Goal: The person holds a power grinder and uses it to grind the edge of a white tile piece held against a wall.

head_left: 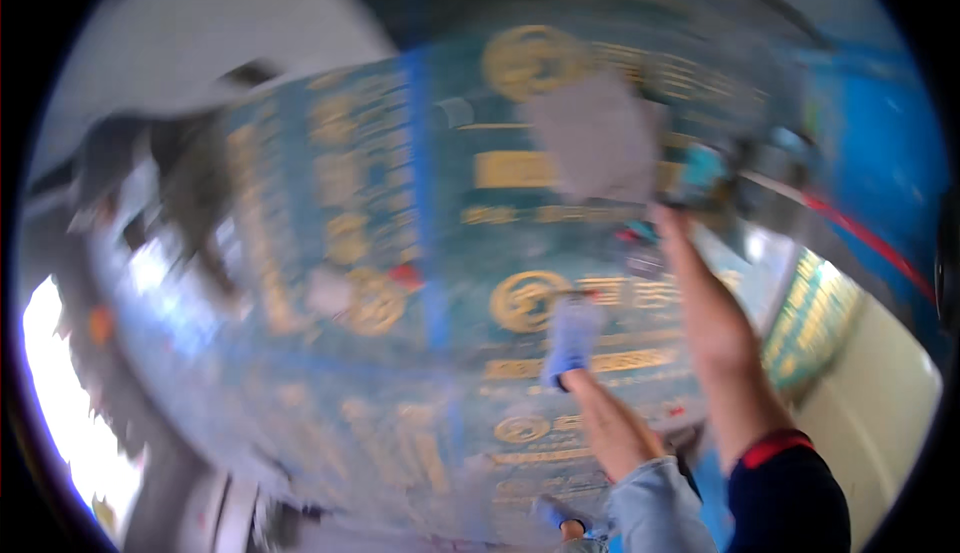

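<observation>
- R hand at lower-right corner of grey sheet; blurred, can't tell opening/grip.
- L hand unseen.
- Prob. sheet handling; next needs steady edge hold.

Through my remote feed I count one grey sheet, one bare forearm, one red cuff, two blue-grey socks and one long red strip, the round yellow emblems being too blurred to number.

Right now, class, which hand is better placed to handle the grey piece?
Likely the right: its forearm reaches up beside the grey piece, though blur obscures any grip; the left hand isn't in view.
</observation>
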